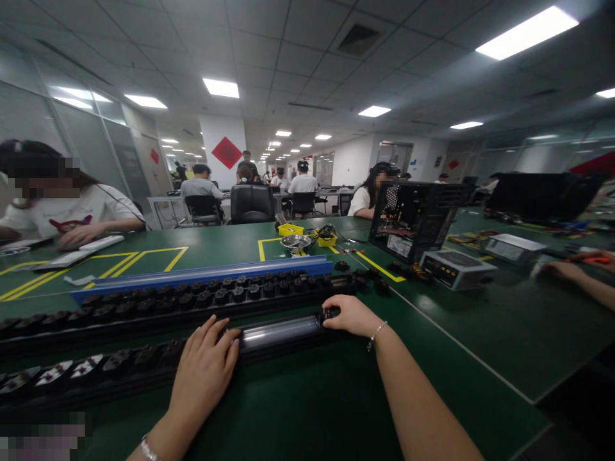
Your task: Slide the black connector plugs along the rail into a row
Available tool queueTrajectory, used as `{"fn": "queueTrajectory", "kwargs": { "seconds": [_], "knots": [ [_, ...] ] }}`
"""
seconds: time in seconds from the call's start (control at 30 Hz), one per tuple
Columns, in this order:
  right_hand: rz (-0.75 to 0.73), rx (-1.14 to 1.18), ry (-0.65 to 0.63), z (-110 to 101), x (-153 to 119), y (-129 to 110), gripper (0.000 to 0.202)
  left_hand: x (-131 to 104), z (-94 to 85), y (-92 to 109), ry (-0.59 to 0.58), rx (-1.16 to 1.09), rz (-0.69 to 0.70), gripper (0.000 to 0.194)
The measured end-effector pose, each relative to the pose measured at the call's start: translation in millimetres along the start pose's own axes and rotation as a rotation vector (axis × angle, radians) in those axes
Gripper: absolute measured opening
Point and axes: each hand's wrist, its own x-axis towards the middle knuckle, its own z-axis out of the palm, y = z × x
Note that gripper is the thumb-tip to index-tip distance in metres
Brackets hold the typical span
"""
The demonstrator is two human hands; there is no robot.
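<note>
My left hand (206, 362) lies over a long black rail (269, 352), fingers stretched out and palm down, beside the last of a row of round black parts. My right hand (350, 315) pinches a small round black part (329, 314) between thumb and fingers at the right end of the same rail. Between the two hands runs a bare, shiny stretch of the rail's channel (281, 330). Round parts (118, 360) with small metal pieces on top sit in the rail left of my left hand. Behind it, a second black rail (240, 304) carries a dense row of similar parts.
A blue rail (206, 272) lies farther back. Loose black parts (382, 286) lie near an open computer case (413, 221) and a power supply (456, 269). A metal dish (295, 241) and yellow trays (291, 229) stand behind. Co-workers sit left and right; one's hand (567, 271) is at right.
</note>
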Motion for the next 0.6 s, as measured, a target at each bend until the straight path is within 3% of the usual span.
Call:
{"fn": "queueTrajectory", "kwargs": {
  "seconds": [0.6],
  "knots": [
    [0.032, -0.008, -0.011, -9.5, -3.6, 8.7, 0.033, -1.0, -0.2, 0.9, -0.03, 0.021, -0.015, 0.031]
  ]
}}
